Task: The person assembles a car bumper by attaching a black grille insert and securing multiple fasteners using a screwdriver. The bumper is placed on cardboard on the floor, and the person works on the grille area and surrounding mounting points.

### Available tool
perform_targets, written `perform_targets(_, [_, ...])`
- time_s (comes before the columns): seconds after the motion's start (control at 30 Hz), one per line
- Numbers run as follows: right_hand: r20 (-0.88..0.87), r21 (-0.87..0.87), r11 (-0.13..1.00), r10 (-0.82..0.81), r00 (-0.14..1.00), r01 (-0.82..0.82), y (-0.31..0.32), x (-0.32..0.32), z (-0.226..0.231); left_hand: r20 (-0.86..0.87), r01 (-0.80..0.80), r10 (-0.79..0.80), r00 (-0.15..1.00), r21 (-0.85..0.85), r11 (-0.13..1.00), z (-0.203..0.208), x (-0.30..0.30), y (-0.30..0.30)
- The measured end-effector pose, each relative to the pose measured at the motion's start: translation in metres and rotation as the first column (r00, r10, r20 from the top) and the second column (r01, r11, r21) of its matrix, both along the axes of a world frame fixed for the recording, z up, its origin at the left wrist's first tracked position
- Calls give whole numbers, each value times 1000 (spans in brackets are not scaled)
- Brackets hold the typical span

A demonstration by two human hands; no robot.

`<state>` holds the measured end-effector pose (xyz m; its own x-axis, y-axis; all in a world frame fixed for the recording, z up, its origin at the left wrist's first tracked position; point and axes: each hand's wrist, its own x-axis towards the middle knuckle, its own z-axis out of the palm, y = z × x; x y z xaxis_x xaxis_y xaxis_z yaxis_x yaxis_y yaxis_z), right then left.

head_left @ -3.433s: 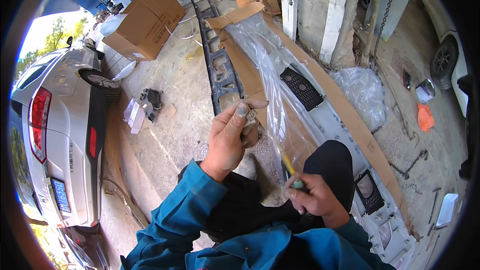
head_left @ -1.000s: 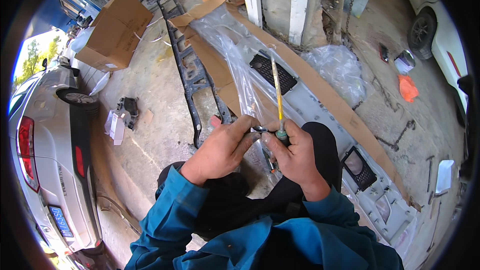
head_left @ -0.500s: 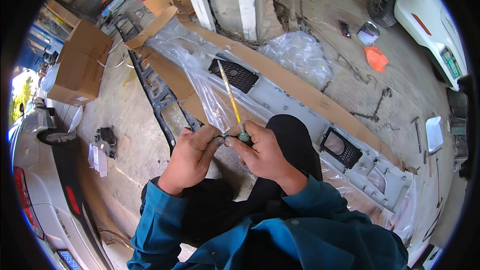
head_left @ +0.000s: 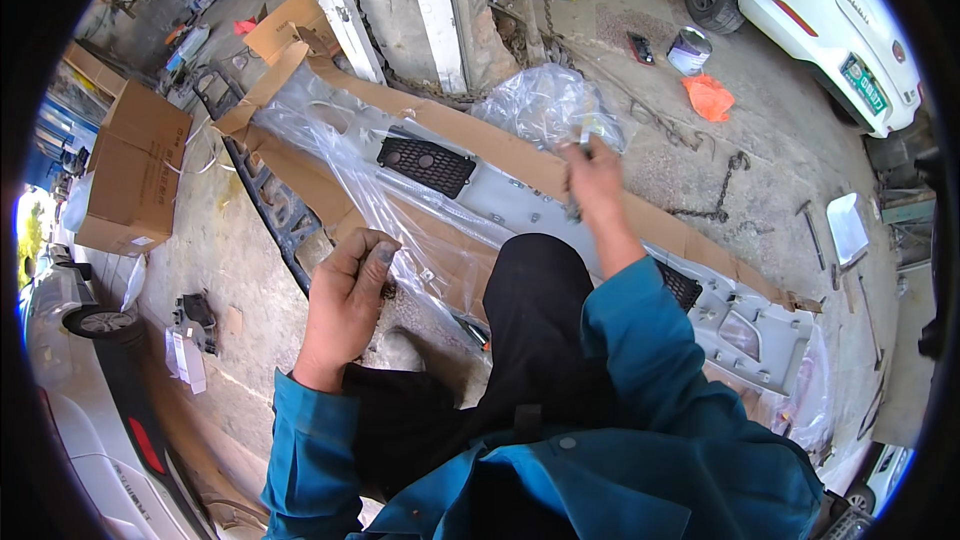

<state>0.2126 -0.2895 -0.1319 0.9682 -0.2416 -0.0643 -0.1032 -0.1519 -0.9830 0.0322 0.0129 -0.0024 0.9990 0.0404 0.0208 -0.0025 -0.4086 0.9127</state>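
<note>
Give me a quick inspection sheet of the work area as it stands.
Surface: bare concrete floor, dusty.
Job's things: grey bumper panel lying on flattened cardboard, partly in clear plastic wrap.
Clutter: cardboard box, paint tin, orange rag, chain.
Hands: left hand curled, contents unclear; right hand reaching over the panel, pinching something small.
Cables: nothing seen.
Surroundings: white car, concrete pillar.

The bumper (head_left: 520, 202) is light grey with black grilles (head_left: 425, 164) that have a little hole pattern. The cardboard (head_left: 480, 135) under it is brown, and so are the boxes (head_left: 135, 168) on the far left. The sleeves (head_left: 655, 340) are blue-green and the trousers (head_left: 530, 325) are black. A rag (head_left: 708, 97) on the far right is orange. The car (head_left: 820, 10) there is white with red lights. The floor (head_left: 225, 260) is grey.
</note>
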Motion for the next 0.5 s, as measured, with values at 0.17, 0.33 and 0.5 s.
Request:
perform_targets(0.17, [-52, 63, 993, -100, 994, 104, -85, -9, -72, -84, -8, -1, 996, -97, 995, 2, -6, 8])
perform_targets(0.33, [-332, -411, 861, 165, 929, -300, -109, -157, -180, -189, -65, 35, 981, -154, 986, 9, -14, 16])
perform_targets(0.5, [-413, -173, 819, 444, 795, -548, -173, -309, -300, -372, -209, 35, 927, -439, 874, 9, -15, 18])
